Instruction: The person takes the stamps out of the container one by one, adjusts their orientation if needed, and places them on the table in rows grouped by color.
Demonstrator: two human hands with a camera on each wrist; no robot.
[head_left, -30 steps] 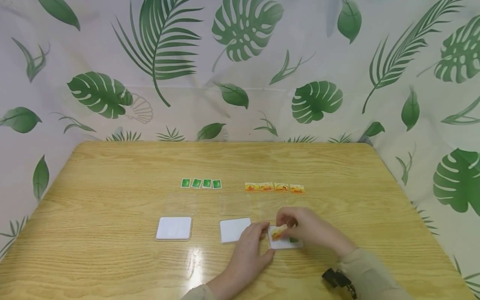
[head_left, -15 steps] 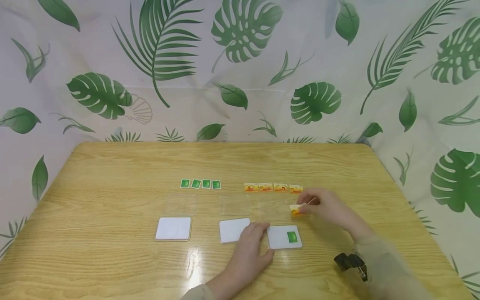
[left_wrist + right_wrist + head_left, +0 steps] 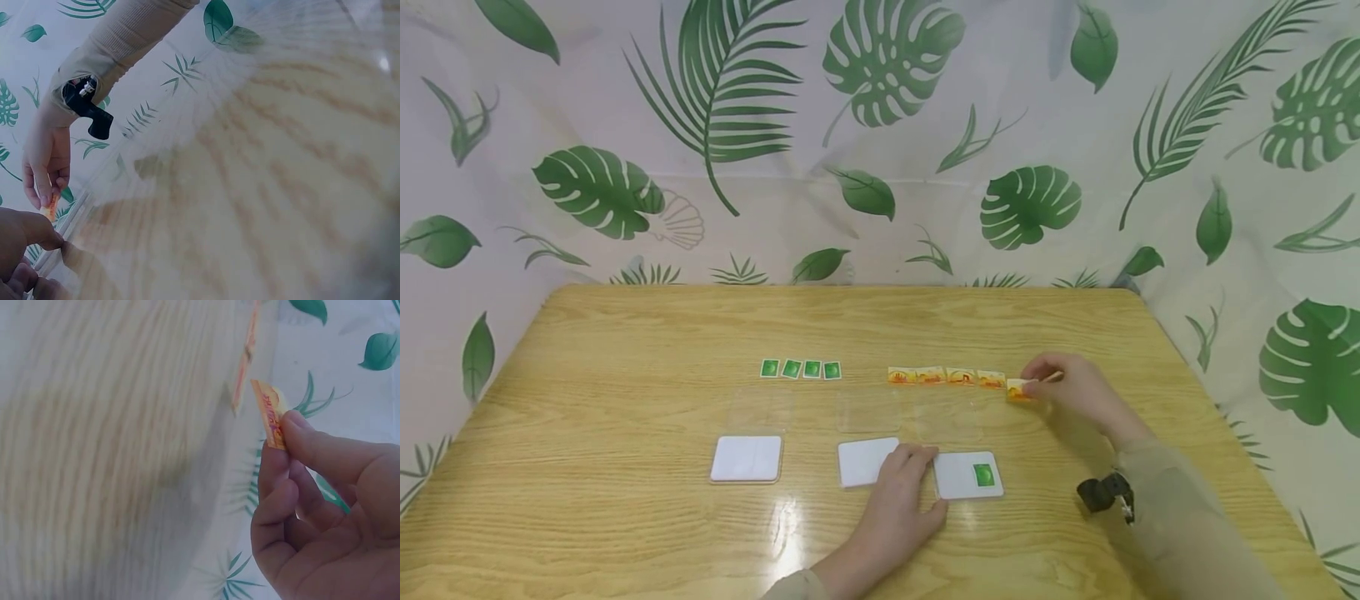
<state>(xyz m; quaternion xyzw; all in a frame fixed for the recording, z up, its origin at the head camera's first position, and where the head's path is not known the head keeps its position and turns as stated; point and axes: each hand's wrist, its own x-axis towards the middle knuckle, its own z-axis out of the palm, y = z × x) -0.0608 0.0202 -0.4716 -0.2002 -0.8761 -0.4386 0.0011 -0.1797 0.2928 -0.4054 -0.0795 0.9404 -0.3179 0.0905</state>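
My right hand (image 3: 1071, 392) pinches a small orange printed stamp (image 3: 270, 415) between thumb and fingertips. In the head view this stamp is low over the table, at the right end of a row of similar orange stamps (image 3: 961, 377). My left hand (image 3: 898, 500) holds the left edge of a white card (image 3: 955, 475) in a clear case, thumb at the near corner and fingertips at the far one. A green stamp (image 3: 983, 475) lies on that card's right half. The left fingers partly cover a second white card (image 3: 867, 462).
A third white card (image 3: 747, 458) lies at the left. Several green stamps (image 3: 792, 368) form a row farther back. Thin clear plastic covers (image 3: 868, 412) lie between the stamps and the cards. A leaf-patterned cloth (image 3: 865, 192) hangs behind the wooden table (image 3: 625, 350).
My right hand has lifted the orange stamp off the right-hand card and carried it back and right to the row's end, uncovering the green stamp. The left hand has stayed put.
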